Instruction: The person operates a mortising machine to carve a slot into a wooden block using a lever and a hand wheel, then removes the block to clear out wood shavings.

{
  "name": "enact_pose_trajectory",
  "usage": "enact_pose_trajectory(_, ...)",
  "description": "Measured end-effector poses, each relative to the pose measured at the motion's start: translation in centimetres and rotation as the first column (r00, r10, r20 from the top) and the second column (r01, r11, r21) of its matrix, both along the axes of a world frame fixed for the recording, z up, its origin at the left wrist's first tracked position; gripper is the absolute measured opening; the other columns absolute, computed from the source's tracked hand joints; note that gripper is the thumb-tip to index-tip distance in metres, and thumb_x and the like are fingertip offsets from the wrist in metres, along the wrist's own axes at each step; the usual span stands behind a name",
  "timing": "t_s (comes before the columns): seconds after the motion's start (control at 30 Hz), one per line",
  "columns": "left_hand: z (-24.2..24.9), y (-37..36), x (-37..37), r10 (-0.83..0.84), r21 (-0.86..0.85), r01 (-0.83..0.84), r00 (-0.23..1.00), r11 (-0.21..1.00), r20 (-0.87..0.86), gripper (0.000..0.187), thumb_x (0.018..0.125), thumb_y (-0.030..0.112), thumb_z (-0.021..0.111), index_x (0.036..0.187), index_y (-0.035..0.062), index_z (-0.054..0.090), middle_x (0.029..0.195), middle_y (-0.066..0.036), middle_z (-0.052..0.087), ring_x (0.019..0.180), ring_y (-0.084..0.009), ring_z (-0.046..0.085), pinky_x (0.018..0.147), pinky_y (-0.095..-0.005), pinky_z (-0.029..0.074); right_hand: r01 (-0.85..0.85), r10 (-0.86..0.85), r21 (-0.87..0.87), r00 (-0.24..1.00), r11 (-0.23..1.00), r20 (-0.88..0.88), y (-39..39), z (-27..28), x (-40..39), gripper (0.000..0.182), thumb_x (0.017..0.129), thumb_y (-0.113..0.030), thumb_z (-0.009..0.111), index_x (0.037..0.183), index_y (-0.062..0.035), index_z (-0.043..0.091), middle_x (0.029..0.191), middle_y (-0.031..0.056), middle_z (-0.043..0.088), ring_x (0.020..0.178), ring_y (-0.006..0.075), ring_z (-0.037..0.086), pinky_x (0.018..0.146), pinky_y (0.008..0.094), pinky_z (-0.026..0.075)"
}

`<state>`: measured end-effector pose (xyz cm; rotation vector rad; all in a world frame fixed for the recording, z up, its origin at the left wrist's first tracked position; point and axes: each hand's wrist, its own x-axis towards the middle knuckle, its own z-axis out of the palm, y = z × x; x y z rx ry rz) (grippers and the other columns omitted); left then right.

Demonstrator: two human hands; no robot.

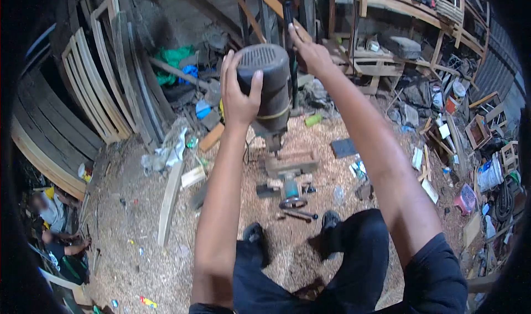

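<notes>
Right, centre-top of frame: dark cylindrical motor housing (pixel 265 87) of a drill-press-type machine, vented cap facing the camera, a pale band round its lower part. Left hand (pixel 239 93) is wrapped on the housing's left side, thumb hooked over the near face, fingers spread up the side. Right hand (pixel 311 53) sits just upper right of the housing, closed around a thin dark upright handle (pixel 288 16); how tight the grip is, cannot tell. Both forearms reach up from the bottom of frame.

Directly below the housing, the machine's spindle drops toward a wooden block (pixel 292 161) on the floor. Under that, a small teal-bodied power tool (pixel 291 191) lies in the sawdust, with a hammer-like tool (pixel 298 215) just below it. Dark shoes (pixel 331 221) and dark trousers show at bottom centre.

Sawdust floor (pixel 138 242) covers lower left. A pale loose plank (pixel 168 203) lies left of centre. Curved wooden frames (pixel 94 87) lean at upper left. Shelving (pixel 398 4) with timber at upper right; clutter down the right edge. Another person (pixel 55 225) crouches at the lower left edge.
</notes>
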<state>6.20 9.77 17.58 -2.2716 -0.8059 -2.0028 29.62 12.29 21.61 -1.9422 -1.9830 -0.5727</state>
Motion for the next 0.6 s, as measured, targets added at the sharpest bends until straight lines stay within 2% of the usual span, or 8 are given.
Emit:
enact_pose_trajectory(0.07, 0.4, -0.1, -0.2, -0.038, -0.006, 0.038, 0.999, 0.999, 0.014, 0.059, 0.089, 0.033, 0.065, 0.134, -0.0017, 0.048, 0.143, -0.027, 0.044, 0.135, -0.0406, 0.041, 0.113, -0.0456, 0.031, -0.033, 0.032, 0.034, 0.999, 0.999, 0.030, 2.8, -1.1, 1.4, 0.095, 0.078, -0.002, 0.064, 0.156, -0.0135, 0.010, 0.159, 0.0122, 0.027, 0.106, 0.0344, 0.065, 0.082, 0.0429, 0.056)
enact_pose_trajectory(0.17, 0.8, 0.0, -0.6, -0.047, -0.030, 0.047, 0.999, 0.998, 0.003, 0.056, 0.091, 0.029, 0.063, 0.134, -0.0040, 0.047, 0.144, -0.024, 0.043, 0.137, -0.0359, 0.040, 0.114, -0.0421, 0.029, 0.039, -0.069, -0.182, 0.984, 0.983, -0.163, 8.8, -2.1, 3.5, 0.097, 0.081, -0.011, 0.067, 0.157, -0.0232, 0.007, 0.160, 0.0094, 0.024, 0.124, 0.0348, 0.055, 0.097, 0.0466, 0.048)
enact_pose_trajectory(0.23, 0.8, 0.2, -0.5, -0.060, -0.019, 0.060, 0.998, 0.998, -0.001, 0.057, 0.091, 0.029, 0.063, 0.134, -0.0046, 0.047, 0.144, -0.025, 0.043, 0.137, -0.0354, 0.040, 0.114, -0.0420, 0.028, 0.016, -0.112, -0.331, 0.955, 0.944, -0.273, 6.9, -0.9, 1.9, 0.095, 0.085, -0.015, 0.066, 0.156, -0.0304, 0.004, 0.162, 0.0069, 0.022, 0.135, 0.0329, 0.046, 0.107, 0.0479, 0.041)
enact_pose_trajectory(0.27, 0.6, 0.3, -0.7, -0.062, -0.024, 0.062, 0.998, 0.998, -0.006, 0.058, 0.091, 0.029, 0.064, 0.134, -0.0049, 0.047, 0.144, -0.025, 0.043, 0.137, -0.0352, 0.039, 0.114, -0.0419, 0.028, -0.027, -0.004, -0.211, 0.989, 0.977, -0.148, 8.1, -2.9, 2.8, 0.095, 0.087, -0.017, 0.065, 0.156, -0.0362, 0.002, 0.162, 0.0077, 0.022, 0.133, 0.0323, 0.048, 0.106, 0.0474, 0.042)
enact_pose_trajectory(0.33, 0.5, 0.5, -0.8, -0.058, -0.025, 0.058, 0.998, 0.998, 0.002, 0.062, 0.090, 0.032, 0.064, 0.137, -0.0041, 0.045, 0.145, -0.026, 0.042, 0.137, -0.0366, 0.039, 0.114, -0.0428, 0.028, 0.071, -0.123, -0.309, 0.981, 0.948, -0.152, 8.5, -3.2, 2.5, 0.096, 0.087, -0.014, 0.062, 0.154, -0.0440, 0.000, 0.161, 0.0098, 0.024, 0.132, 0.0317, 0.049, 0.104, 0.0460, 0.044)
enact_pose_trajectory(0.4, 0.1, 0.5, -0.6, -0.044, -0.012, 0.044, 0.999, 0.999, 0.010, 0.067, 0.089, 0.039, 0.065, 0.138, -0.0024, 0.044, 0.147, -0.027, 0.040, 0.136, -0.0392, 0.041, 0.113, -0.0440, 0.031, -0.002, -0.073, -0.282, 0.964, 0.959, -0.257, 9.9, -4.3, 2.9, 0.096, 0.086, -0.009, 0.059, 0.152, -0.0485, 0.003, 0.159, 0.0128, 0.027, 0.133, 0.0324, 0.049, 0.103, 0.0473, 0.043)
enact_pose_trajectory(0.47, -0.2, 0.1, -0.4, -0.050, -0.034, 0.051, 0.998, 0.998, 0.028, 0.069, 0.090, 0.038, 0.064, 0.141, -0.0026, 0.042, 0.148, -0.027, 0.038, 0.137, -0.0389, 0.039, 0.114, -0.0436, 0.030, 0.073, -0.128, -0.229, 0.962, 0.971, -0.240, 8.5, -4.2, 2.7, 0.094, 0.085, -0.009, 0.058, 0.152, -0.0498, 0.006, 0.157, 0.0144, 0.031, 0.133, 0.0306, 0.049, 0.103, 0.0463, 0.043)
enact_pose_trajectory(0.6, -1.7, -1.5, -0.9, -0.037, -0.088, 0.044, 0.997, 0.995, 0.072, 0.065, 0.092, 0.034, 0.062, 0.142, -0.0029, 0.041, 0.147, -0.027, 0.040, 0.138, -0.0381, 0.039, 0.115, -0.0430, 0.028, -0.074, 0.059, -0.038, 0.953, 0.997, -0.297, 8.9, -8.2, 3.9, 0.088, 0.084, -0.014, 0.061, 0.155, -0.0350, 0.013, 0.154, 0.0194, 0.033, 0.131, 0.0341, 0.049, 0.103, 0.0425, 0.044)
